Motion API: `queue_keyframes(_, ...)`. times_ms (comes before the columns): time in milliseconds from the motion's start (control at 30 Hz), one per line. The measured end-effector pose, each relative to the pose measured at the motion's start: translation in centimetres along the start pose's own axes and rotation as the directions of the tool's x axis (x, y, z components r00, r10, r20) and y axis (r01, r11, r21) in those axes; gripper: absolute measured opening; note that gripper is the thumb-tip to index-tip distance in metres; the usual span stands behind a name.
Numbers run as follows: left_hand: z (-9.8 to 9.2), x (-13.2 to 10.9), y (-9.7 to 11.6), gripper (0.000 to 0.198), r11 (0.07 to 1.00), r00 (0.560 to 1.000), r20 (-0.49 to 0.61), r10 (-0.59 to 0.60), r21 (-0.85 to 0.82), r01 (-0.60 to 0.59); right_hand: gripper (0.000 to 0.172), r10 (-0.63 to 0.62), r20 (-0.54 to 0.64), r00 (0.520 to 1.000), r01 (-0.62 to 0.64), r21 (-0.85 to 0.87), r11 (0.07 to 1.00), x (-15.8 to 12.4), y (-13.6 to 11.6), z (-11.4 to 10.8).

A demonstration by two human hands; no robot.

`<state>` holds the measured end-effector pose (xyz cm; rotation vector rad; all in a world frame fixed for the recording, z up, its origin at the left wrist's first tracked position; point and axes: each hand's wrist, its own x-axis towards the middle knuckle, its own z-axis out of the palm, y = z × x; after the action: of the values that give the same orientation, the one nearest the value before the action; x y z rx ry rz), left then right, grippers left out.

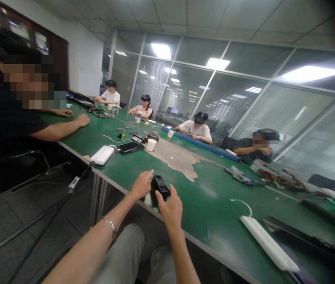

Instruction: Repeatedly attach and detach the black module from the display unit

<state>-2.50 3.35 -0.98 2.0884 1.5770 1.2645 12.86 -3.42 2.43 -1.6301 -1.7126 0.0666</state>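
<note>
A small black box-shaped device [160, 187] stands near the front edge of the green table, with openings and a bluish patch on its upper side. My right hand [171, 205] grips its right and near sides between thumb and fingers. Close by the left side of the device is my left hand [142, 186], its fingers stretched forward and not wrapped round anything. Whether its fingertips touch the device I cannot tell. A silvery bracelet [110, 226] circles my left wrist.
On the green table [209, 213] are a white power strip [269, 242], another power strip [102, 155], a phone [130, 146], a paper cup [151, 144] and cables [282, 177]. A person [13, 90] sits close on the left; several others sit across the table.
</note>
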Motion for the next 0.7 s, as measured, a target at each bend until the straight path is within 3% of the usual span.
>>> queue_keyframes(167, 0.5, 0.4, -0.5, 0.057, 1.0, 1.0, 0.006, 0.02, -0.012, -0.02, 0.083, 0.045, -0.053, 0.998, -0.037, 0.143, 0.989, -0.7, 1.1, 1.0)
queue_keyframes(333, 0.3, 0.6, -0.4, 0.055, 0.997, 0.998, 0.032, 0.059, -0.041, -0.058, 0.084, 0.021, -0.081, 0.997, -0.013, 0.092, 0.996, -1.7, 1.5, 1.6)
queue_keyframes(567, 0.0, 0.6, 0.5, 0.057, 0.997, 0.991, 0.13, 0.005, -0.078, 0.005, 0.053, 0.047, -0.062, 0.997, -0.037, 0.15, 0.988, -0.7, 1.2, 0.9)
queue_keyframes(700, 0.1, 0.7, 0.6, 0.065, 0.976, 0.995, 0.088, -0.043, -0.211, 0.06, 0.047, 0.06, -0.085, 0.995, -0.041, 0.213, 0.976, -0.3, 1.1, 0.7)
